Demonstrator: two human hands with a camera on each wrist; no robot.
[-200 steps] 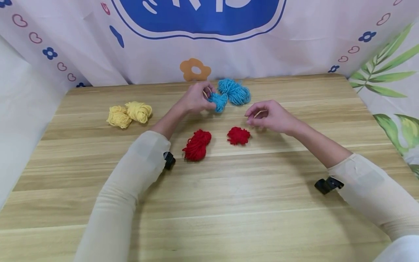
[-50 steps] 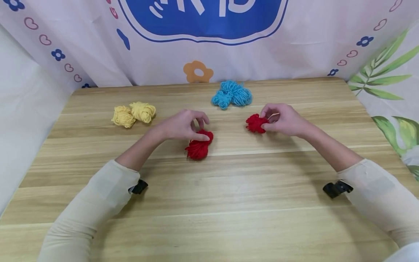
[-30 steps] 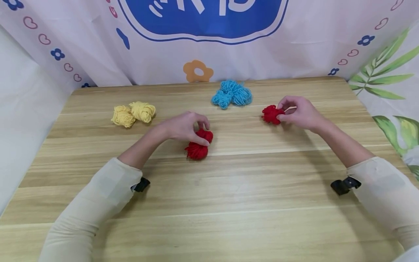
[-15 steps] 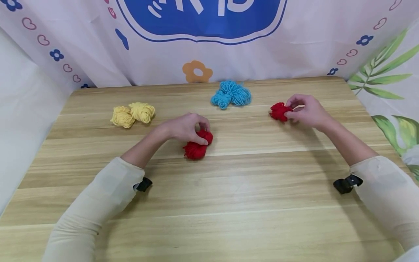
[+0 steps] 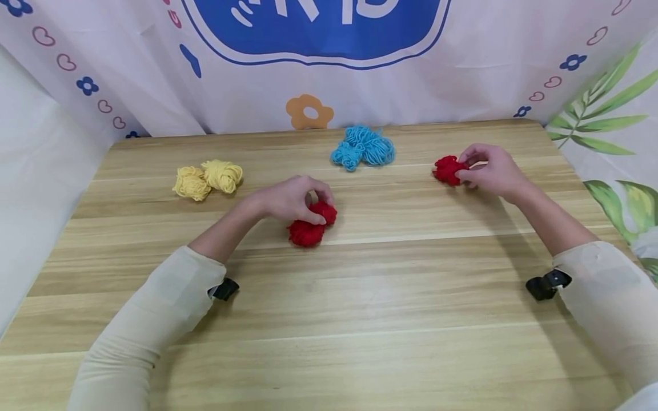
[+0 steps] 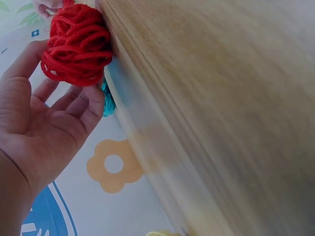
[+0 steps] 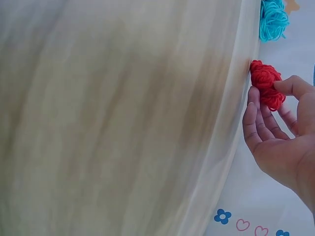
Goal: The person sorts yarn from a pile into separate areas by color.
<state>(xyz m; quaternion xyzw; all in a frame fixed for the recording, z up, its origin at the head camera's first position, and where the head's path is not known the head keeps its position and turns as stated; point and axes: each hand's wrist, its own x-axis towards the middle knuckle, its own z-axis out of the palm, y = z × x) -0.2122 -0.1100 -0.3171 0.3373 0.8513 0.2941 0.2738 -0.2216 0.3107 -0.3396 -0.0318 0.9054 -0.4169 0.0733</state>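
Note:
My left hand (image 5: 295,200) pinches a red yarn skein (image 5: 307,233) at its narrow waist, near the middle of the table. Up close in the left wrist view, the looped red strands of this skein (image 6: 76,46) sit between thumb and fingers. Farther right, toward the back, my right hand (image 5: 490,170) holds a smaller red yarn bundle (image 5: 447,170) between thumb and fingertips. The right wrist view shows that bundle (image 7: 267,83) at the tabletop, with the thumb on one side and the fingers on the other.
Two blue yarn bundles (image 5: 364,146) lie together at the back centre of the wooden table (image 5: 360,297). A pair of yellow yarn bundles (image 5: 208,179) lies at the left. A printed cloth (image 5: 247,97) hangs behind the table's back edge.
A blue bundle was set against the other blue one. My left hand then moved to the large red skein and gripped it. My right hand took the small red bundle and carried it right and back.

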